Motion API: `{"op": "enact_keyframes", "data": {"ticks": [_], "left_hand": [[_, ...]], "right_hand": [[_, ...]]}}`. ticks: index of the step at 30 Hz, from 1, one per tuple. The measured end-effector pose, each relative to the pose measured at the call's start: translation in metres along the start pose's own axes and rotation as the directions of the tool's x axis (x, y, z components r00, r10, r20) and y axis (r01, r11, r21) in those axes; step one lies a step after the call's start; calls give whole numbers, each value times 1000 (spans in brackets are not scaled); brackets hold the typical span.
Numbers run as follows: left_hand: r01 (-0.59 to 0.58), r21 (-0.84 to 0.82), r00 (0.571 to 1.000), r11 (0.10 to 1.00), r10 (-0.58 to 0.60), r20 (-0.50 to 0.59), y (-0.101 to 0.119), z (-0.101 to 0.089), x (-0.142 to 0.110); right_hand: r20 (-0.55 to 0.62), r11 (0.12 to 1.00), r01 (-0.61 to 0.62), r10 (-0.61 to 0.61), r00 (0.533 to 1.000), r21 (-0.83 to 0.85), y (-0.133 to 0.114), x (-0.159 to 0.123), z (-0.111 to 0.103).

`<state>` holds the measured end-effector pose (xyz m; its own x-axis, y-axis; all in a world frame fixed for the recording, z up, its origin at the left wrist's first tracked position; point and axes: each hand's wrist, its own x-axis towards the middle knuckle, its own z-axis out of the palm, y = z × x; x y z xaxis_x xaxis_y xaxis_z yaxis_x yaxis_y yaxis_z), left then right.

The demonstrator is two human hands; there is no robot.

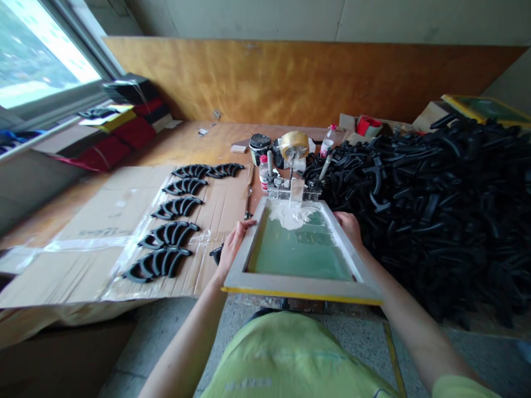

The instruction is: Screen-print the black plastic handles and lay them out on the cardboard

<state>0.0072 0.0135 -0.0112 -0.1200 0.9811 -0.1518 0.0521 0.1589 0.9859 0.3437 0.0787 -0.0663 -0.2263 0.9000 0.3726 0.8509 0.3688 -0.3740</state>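
A screen printing frame with a green mesh is in front of me, its far side at a metal clamp. White paste is smeared over the mesh's far end, around an upright pale blade. My left hand grips the frame's left side, fingers along the edge. On the opposite side my right hand is closed on the frame, its fingers partly hidden. A curved black plastic piece shows beside my left hand, partly covered by it.
Curved black pieces lie in rows on flattened cardboard at the left. A large heap of black parts fills the right. Behind the clamp are a tub, a tape roll and bottles. Boxes stand by the window.
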Motion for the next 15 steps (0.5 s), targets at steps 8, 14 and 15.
{"op": "enact_keyframes", "data": {"ticks": [8,14,15], "left_hand": [[196,68,978,978,-200,65,-96,3,-3],[169,93,981,981,-176,76,-112,3,2],[170,97,981,981,-178,76,-112,3,1]], "right_hand": [[66,988,143,-138,988,-64,-49,81,18],[365,948,298,-240,899,-110,-72,53,36],[386,927,369,-315,867,-73,-72,43,33]]}}
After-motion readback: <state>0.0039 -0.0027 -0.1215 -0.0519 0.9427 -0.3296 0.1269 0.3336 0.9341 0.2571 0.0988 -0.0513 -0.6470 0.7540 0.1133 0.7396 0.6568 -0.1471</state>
